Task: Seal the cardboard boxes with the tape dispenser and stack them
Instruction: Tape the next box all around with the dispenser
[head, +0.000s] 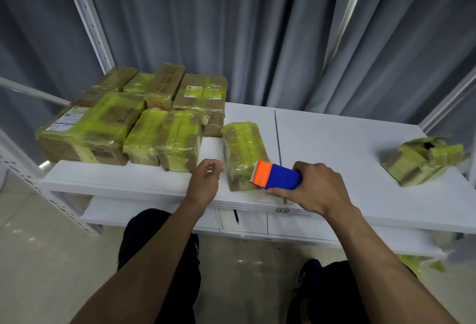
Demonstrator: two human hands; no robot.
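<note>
Currently right grip [316, 190] clamps the tape dispenser [278, 175] over a taped cardboard box [240, 146]. Left grip [204, 182] loosely curled, empty.

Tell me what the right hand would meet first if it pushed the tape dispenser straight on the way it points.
The lone taped box: the right hand aims the tape dispenser, orange end first, at its near end. It may already touch; depth is unclear.

This looks like a packing or stockroom area: white metal racking with a slotted upright [85, 14], a shelf [334, 143] bearing a small numbered tag [282, 210], and taped cardboard boxes [103, 123] crowded at its left end, one carrying a shipping label [203, 92]. A grey curtain [257, 27] hangs behind.
</note>
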